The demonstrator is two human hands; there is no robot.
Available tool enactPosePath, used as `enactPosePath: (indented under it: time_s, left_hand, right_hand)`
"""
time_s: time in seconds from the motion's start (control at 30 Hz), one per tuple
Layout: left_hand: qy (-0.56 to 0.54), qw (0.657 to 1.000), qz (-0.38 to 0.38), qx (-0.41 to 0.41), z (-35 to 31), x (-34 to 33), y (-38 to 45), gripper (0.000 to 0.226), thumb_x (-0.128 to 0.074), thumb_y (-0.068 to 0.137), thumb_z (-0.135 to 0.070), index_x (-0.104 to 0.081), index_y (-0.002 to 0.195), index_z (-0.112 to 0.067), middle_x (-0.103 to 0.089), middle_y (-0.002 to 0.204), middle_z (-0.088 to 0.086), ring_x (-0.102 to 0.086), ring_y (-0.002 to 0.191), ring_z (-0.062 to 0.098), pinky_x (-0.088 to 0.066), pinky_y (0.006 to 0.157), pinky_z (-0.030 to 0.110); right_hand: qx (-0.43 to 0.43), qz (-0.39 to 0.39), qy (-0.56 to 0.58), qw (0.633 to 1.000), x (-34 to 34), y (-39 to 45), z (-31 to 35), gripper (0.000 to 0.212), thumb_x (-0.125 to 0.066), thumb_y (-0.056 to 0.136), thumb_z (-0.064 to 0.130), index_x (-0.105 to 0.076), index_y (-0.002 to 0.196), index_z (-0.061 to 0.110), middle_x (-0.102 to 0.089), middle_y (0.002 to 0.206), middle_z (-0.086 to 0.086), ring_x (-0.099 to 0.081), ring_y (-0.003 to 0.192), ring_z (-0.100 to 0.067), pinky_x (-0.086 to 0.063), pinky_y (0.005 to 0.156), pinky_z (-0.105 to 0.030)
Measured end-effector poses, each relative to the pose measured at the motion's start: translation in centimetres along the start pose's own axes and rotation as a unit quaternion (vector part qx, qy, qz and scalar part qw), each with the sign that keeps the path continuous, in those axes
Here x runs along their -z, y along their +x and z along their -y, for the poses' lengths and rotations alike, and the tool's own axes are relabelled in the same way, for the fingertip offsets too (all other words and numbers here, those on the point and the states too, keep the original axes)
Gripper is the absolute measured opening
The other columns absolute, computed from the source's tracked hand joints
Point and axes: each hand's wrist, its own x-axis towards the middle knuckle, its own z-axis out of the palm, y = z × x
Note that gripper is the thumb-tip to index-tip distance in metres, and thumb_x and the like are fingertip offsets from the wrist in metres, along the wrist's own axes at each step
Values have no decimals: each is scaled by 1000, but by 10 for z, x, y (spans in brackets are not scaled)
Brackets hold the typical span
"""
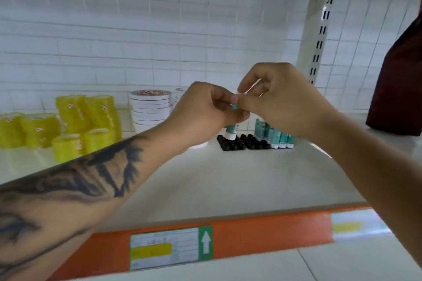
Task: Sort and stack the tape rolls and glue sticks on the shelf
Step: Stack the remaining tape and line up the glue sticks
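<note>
A teal glue stick (pixel 231 131) is gripped by the left hand (pixel 203 113) and pinched at its top by the right hand (pixel 277 102), directly above the black tray (pixel 242 142); yellow tape rolls (pixel 86 118) are stacked left of the hands.

The shelf (pixel 228 178) front lies open; yellow tape rolls (pixel 86 121) crowd the left, glue sticks (pixel 274 134) apparently block rear right.

Single head-worn view, facing forward and down, close over shelf (pixel 228 180)
</note>
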Motion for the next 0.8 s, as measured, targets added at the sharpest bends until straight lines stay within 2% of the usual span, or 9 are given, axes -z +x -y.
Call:
enactPosePath:
  time_s: [0.1, 0.13, 0.2, 0.27, 0.37, 0.43, 0.5, 0.63, 0.8]
  left_hand:
    - [83, 995, 30, 38, 15, -23, 17, 43, -85, 78, -46, -73, 113, -23, -75, 98, -6, -70, 87, 6, -47, 72, 23]
    - [135, 989, 48, 44, 21, -27, 20, 51, -81, 79, -53, -69, 122, -27, -72, 109, -10, -68, 95, 6, -47, 76, 22]
    - [250, 963, 100, 35, 33, -36, 21, 64, -72, 84, -61, -57, 139, -32, -62, 132, -9, -61, 116, 10, -47, 94, 26]
    - [332, 928, 166, 14, 41, -46, 19, 74, -61, 89, -67, -43, 151, -31, -50, 150, -4, -48, 136, 14, -40, 112, 33]
    - [398, 884, 245, 0, 52, -61, 15, 89, -40, 89, -82, -19, 161, -35, -19, 169, -4, -16, 155, 16, -19, 126, 40]
    - [395, 874, 282, 26, 58, -67, 12, 95, -28, 87, -87, -4, 163, -36, 2, 171, -10, 7, 158, 14, 0, 128, 41]
    - [374, 874, 307, 48, 64, -69, 11, 97, -23, 86, -90, 2, 163, -36, 13, 170, -14, 17, 155, 11, 6, 127, 38]
    - [354, 879, 315, 53, 67, -68, 12, 103, -26, 82, -93, 2, 163, -35, 16, 169, -15, 21, 154, 10, 4, 128, 38]
    - [357, 883, 303, 34, 69, -70, 10, 100, -28, 85, -90, -1, 163, -35, 12, 170, -13, 18, 155, 10, 4, 127, 38]
  right_hand:
    - [-5, -20, -23, 1000, 10, 17, -28, 10, -74, 87, 37, -66, 89, 31, -72, 83, 11, -58, 52, 1, -40, 49, -19]
    - [-6, -30, -30, 999, 13, 25, -37, 9, -73, 88, 36, -66, 90, 30, -72, 85, 10, -59, 53, -1, -41, 50, -21]
    - [-15, -43, -55, 997, 15, 39, -54, 7, -70, 88, 33, -65, 92, 29, -72, 89, 8, -64, 64, -7, -49, 56, -26]
    - [-27, -38, -103, 994, 13, 50, -72, 8, -68, 88, 31, -65, 95, 28, -70, 90, 9, -65, 77, -13, -56, 69, -32]
    - [-34, -13, -190, 981, 0, 52, -99, 13, -65, 92, 37, -62, 101, 29, -68, 94, 7, -63, 86, -19, -56, 80, -38]
    - [-23, 12, -271, 962, -10, 48, -112, 17, -59, 96, 40, -59, 108, 28, -69, 99, 5, -63, 89, -24, -50, 90, -39]
    - [-19, 28, -306, 952, -16, 44, -119, 20, -56, 99, 40, -58, 114, 27, -70, 102, 4, -61, 96, -26, -43, 94, -38]
    - [3, 24, -357, 934, -22, 40, -126, 24, -57, 100, 37, -61, 119, 24, -67, 111, 0, -61, 102, -26, -43, 93, -39]
    - [-22, 27, -337, 941, -26, 40, -127, 24, -58, 99, 31, -64, 121, 22, -62, 123, -2, -57, 110, -27, -38, 93, -37]
